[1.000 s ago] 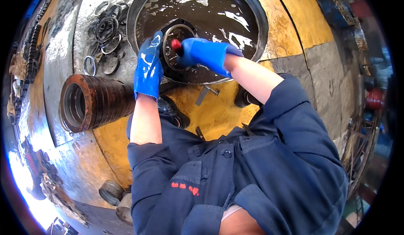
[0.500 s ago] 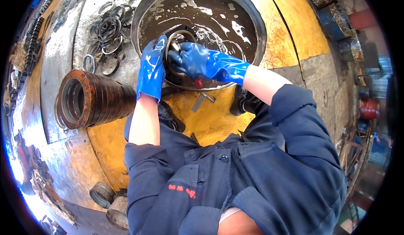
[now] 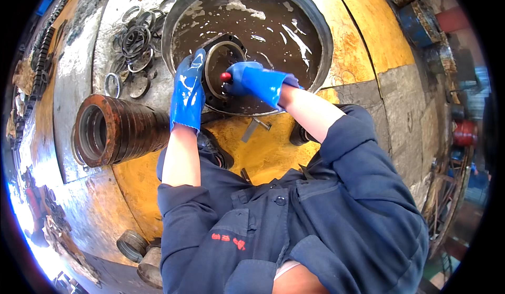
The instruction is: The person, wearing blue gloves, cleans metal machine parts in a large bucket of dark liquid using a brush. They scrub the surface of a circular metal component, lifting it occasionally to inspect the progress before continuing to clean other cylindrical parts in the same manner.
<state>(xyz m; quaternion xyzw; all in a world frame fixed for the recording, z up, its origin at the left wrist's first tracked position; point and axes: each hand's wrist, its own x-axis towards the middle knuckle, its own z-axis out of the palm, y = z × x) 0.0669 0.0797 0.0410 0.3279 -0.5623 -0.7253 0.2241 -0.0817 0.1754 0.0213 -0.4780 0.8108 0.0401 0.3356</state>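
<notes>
Both my hands wear blue rubber gloves. My left hand (image 3: 188, 88) is closed on the left side of a dark flanged metal ring (image 3: 227, 40), which stands tilted in a round basin (image 3: 326, 41) of murky brown liquid. At the ring's opening, my right hand (image 3: 250, 81) is closed round a small tool with a red end (image 3: 225, 76). The rest of that tool is hidden by the glove, so its kind does not show. Wet sheen covers both gloves.
A row of nested rusty flanged rings (image 3: 108, 128) lies left of the basin. Beyond it sits a heap of thin metal rings (image 3: 135, 41). A T-shaped metal piece (image 3: 255, 128) lies before the basin. Two short cylinders (image 3: 132, 245) stand at lower left.
My right hand has drawn back a little to the right and turned. The tool's red end has moved from below the hand up to the ring's opening. My left hand keeps its hold.
</notes>
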